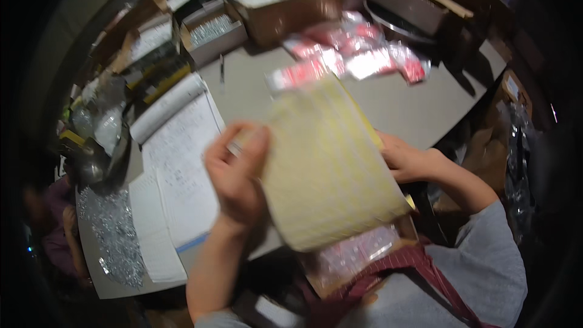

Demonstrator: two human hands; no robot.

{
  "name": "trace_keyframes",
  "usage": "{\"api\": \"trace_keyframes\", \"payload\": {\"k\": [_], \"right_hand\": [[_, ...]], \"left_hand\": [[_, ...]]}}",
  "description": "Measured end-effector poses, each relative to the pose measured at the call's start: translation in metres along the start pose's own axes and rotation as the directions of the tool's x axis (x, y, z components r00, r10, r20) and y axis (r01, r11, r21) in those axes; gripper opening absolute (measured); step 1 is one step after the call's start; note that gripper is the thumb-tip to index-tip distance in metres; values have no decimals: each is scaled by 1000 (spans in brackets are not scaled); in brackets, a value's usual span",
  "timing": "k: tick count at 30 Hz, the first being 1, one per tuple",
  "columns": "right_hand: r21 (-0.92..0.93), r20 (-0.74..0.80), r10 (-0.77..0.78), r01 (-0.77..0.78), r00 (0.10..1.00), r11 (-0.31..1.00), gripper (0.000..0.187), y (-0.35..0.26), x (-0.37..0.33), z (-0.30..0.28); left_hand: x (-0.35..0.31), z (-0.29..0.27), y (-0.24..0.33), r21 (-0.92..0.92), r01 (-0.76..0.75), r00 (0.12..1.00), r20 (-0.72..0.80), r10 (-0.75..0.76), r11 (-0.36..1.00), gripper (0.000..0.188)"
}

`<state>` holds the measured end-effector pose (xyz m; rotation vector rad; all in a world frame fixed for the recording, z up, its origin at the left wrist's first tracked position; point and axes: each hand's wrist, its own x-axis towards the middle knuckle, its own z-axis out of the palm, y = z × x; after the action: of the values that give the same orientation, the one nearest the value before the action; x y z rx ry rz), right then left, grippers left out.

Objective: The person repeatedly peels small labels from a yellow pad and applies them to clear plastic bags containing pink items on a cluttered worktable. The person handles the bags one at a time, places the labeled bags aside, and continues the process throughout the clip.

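A yellowish sheet with pale rows, like a sheet of labels (334,170), is held up over the table's near edge. My right hand (405,157) grips its right edge, some fingers hidden behind it. At the sheet's left edge is my left hand (235,167), its fingers curled in toward the thumb and slightly blurred. Whatever is between those fingertips, if anything, cannot be made out. Just under the sheet, a cardboard box (410,231) holds clear plastic bags (355,255) close to my body.
Left of my left hand lie an open notebook (182,158) and a heap of small silvery metal parts (115,231). Red-and-clear packets (364,54) are piled at the back. A pen (221,68) lies near several open boxes (212,30). Another person's arm (73,237) shows far left.
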<state>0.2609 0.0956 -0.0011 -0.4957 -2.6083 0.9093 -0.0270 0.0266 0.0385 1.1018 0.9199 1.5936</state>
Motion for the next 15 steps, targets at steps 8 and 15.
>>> {"api": "trace_keyframes", "payload": {"k": [8, 15], "right_hand": [[492, -19, -115, 109, 993, 864, 30, -44, -23, 15], [-213, -285, 32, -96, 958, 972, 28, -19, 65, 17]], "left_hand": [[15, -62, -29, 68, -191, 967, -157, 200, 979, 27], [21, -32, -18, -117, -229, 943, -275, 190, 967, 27]]}}
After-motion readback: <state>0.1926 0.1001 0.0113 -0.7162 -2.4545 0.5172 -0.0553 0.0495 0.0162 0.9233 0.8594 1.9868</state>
